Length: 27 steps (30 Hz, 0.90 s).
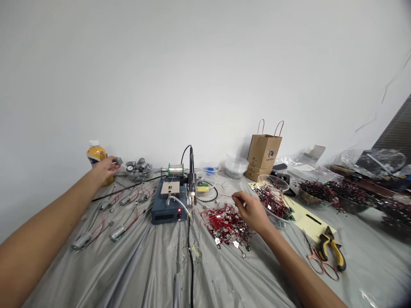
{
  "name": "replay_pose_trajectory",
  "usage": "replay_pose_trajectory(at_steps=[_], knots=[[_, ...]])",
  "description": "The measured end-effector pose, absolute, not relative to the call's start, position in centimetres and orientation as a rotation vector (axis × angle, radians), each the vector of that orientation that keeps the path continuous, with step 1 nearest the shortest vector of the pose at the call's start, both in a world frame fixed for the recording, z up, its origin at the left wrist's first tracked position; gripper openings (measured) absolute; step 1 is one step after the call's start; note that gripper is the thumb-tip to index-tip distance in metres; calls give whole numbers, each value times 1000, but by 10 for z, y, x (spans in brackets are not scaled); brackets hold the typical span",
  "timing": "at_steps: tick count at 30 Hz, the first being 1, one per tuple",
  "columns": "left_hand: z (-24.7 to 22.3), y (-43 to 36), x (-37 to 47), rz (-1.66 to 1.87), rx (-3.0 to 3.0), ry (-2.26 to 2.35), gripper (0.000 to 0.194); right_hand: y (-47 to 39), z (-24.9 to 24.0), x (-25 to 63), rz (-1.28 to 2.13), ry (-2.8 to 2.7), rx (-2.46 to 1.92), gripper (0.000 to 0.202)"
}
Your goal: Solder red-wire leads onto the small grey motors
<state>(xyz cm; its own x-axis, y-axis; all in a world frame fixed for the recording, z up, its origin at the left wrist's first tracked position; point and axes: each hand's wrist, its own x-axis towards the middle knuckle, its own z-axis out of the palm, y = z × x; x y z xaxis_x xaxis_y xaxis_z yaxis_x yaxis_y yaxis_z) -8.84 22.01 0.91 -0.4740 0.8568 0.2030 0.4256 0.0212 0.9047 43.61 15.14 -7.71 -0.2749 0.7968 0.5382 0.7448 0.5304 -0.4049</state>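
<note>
My left hand [105, 167] is stretched out at the far left, its fingers closed on a small grey motor [119, 161]. Just right of it a clear bowl of grey motors [138, 170] stands by the wall. My right hand [252, 209] pinches a thin red wire [226, 195], whose end sticks out to the left. Below that hand lies a heap of red wires with metal tabs [226, 226]. Several motors with red and black wires [117, 232] lie on the sheet left of the blue soldering station [168, 209].
A soldering iron [192, 182] stands upright beside a solder spool [175, 170]. Behind are a yellow bottle [96, 153] and a paper bag [263, 156]. On the right lie scissors [323, 263], pliers [332, 250] and bowls of dark wired parts [274, 201]. A black cable [192, 273] runs down the front.
</note>
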Motion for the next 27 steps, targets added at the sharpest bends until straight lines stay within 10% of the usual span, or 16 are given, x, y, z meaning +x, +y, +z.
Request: replay_pose_trajectory(at_steps=[16, 27], knots=[[-76, -3, 48, 1290, 609, 961, 18, 138, -69, 395, 579, -1947, -1033, 31], [-82, 21, 76, 1175, 1006, 982, 28, 158, -80, 377, 679, -1787, -1015, 33]])
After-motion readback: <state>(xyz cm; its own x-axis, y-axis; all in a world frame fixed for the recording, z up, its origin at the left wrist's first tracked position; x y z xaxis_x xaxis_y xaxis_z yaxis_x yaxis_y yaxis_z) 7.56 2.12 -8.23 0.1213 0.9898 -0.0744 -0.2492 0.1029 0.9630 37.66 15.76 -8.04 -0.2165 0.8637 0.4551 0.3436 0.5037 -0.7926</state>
